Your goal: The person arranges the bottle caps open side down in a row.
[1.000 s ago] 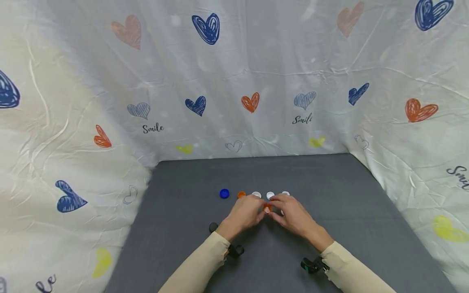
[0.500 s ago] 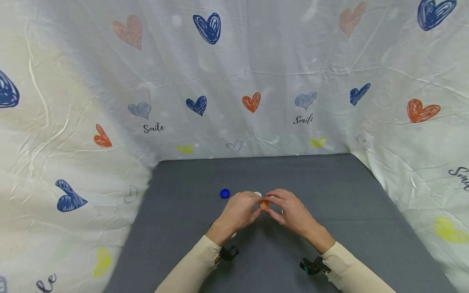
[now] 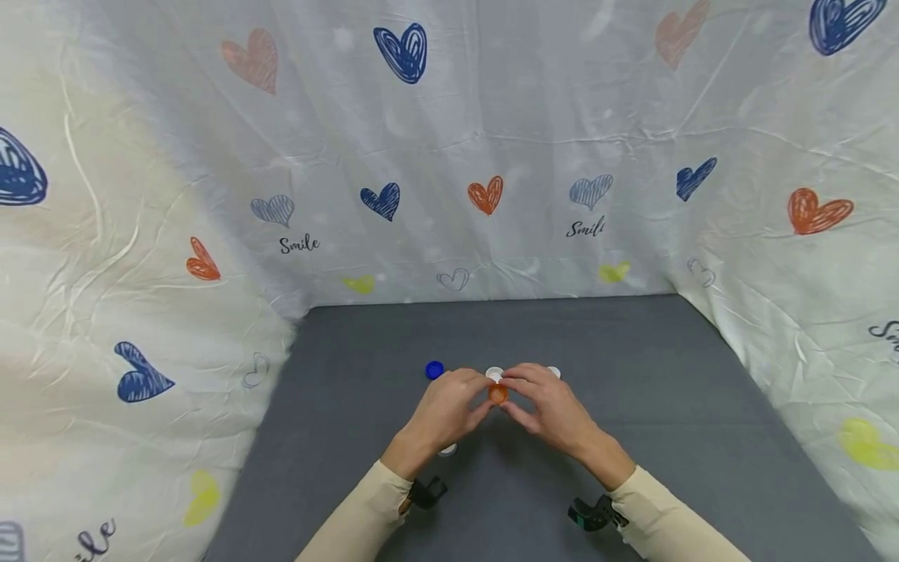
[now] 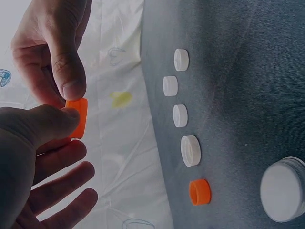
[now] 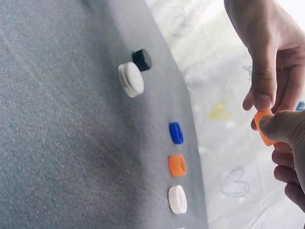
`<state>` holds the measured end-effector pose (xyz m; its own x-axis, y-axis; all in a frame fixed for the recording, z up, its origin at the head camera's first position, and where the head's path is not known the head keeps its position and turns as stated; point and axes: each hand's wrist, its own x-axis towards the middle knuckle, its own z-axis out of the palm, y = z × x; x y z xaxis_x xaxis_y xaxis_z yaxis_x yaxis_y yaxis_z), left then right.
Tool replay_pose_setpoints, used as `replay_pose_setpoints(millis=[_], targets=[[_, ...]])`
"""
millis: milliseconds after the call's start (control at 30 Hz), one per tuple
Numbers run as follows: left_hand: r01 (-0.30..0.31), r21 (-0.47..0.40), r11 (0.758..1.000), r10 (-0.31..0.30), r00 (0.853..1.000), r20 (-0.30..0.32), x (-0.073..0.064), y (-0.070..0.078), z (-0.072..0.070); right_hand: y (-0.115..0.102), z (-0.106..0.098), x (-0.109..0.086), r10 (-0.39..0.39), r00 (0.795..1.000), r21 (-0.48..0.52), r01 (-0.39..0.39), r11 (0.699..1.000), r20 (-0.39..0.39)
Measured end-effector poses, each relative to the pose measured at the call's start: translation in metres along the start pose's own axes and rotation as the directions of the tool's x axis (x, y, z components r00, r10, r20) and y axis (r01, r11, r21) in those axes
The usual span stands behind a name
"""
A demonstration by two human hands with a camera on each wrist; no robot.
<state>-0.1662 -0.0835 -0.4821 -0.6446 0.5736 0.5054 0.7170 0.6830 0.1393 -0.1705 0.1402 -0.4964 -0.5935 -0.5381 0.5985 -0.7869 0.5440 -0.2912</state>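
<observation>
An orange bottle cap (image 3: 498,393) is pinched between both hands, raised above the table. My left hand (image 3: 449,407) holds its left side with thumb and fingertips, and my right hand (image 3: 555,407) pinches the right side. Up close in the left wrist view, the thumbs lie on the near face of the orange cap (image 4: 82,121). Below the hands runs a row of caps on the table: a blue cap (image 5: 176,132), a second orange cap (image 4: 199,192), a white cap (image 4: 191,150) and several smaller white ones. The hands partly cover this row in the head view.
A large white cap (image 5: 131,79) lies nearer the person, by the left wrist, with a black cap (image 5: 142,59) beside it. The dark grey table (image 3: 351,343) ends at a white curtain (image 3: 435,156) printed with hearts. Each wrist wears a black camera mount (image 3: 593,513).
Both hands have shifted left together with the orange cap, which has been raised slightly and turned. The left forearm now hides the black cap in the head view.
</observation>
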Motion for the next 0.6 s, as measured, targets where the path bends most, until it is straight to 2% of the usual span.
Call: replay_pose_setpoints(millis=[233, 367, 600], targets=[[-0.023, 0.004, 1.0, 0.023, 0.999, -0.031, -0.0049, -0.0024, 0.0005, -0.001, 0.0026, -0.0005, -0.017, 1.0, -0.003, 0.017, 1.0, -0.014], [-0.051, 0.031, 0.998, 0.054, 0.996, -0.074, -0.0075, -0.0056, 0.0007, -0.0008, 0.0013, 0.0002, -0.019, 1.0, -0.002, 0.019, 1.0, -0.025], [-0.157, 0.048, 0.986, 0.163, 0.974, -0.157, -0.008, -0.0093, 0.002, -0.0031, -0.0026, 0.0004, 0.02, 1.0, -0.001, -0.02, 1.0, -0.013]])
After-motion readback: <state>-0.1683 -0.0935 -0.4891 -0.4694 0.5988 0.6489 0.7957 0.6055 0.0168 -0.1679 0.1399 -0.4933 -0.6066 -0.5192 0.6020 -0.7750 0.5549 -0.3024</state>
